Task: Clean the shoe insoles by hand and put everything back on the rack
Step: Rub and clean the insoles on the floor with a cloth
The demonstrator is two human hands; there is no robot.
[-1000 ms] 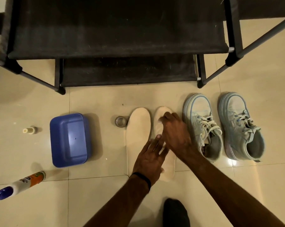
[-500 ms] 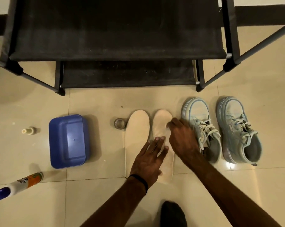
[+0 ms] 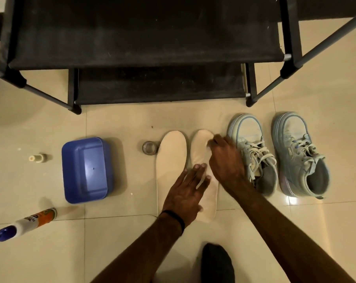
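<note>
Two cream insoles lie side by side on the tiled floor, the left insole (image 3: pixel 171 160) and the right insole (image 3: pixel 199 148). My left hand (image 3: pixel 185 195) lies flat with straight fingers, pressing the lower half of the right insole and overlapping the left one's edge. My right hand (image 3: pixel 226 162) has its fingers curled, their tips on the right insole's toe near its right edge; I see nothing held in it. Two pale blue sneakers, the left shoe (image 3: pixel 248 139) and the right shoe (image 3: pixel 295 152), stand just right of the insoles. The black shoe rack (image 3: pixel 144 37) stands behind.
A blue plastic tub (image 3: pixel 85 170) sits left of the insoles. A small clear glass (image 3: pixel 149 147) stands by the left insole's toe. A squeeze bottle (image 3: pixel 37 219) lies at the lower left, a small cap-like piece (image 3: pixel 37 158) above it. A dark-socked foot (image 3: pixel 215 262) is at the bottom.
My right hand's fingertips have slid from the middle of the right insole's toe to its right edge. My left hand has stayed pressed on the insole.
</note>
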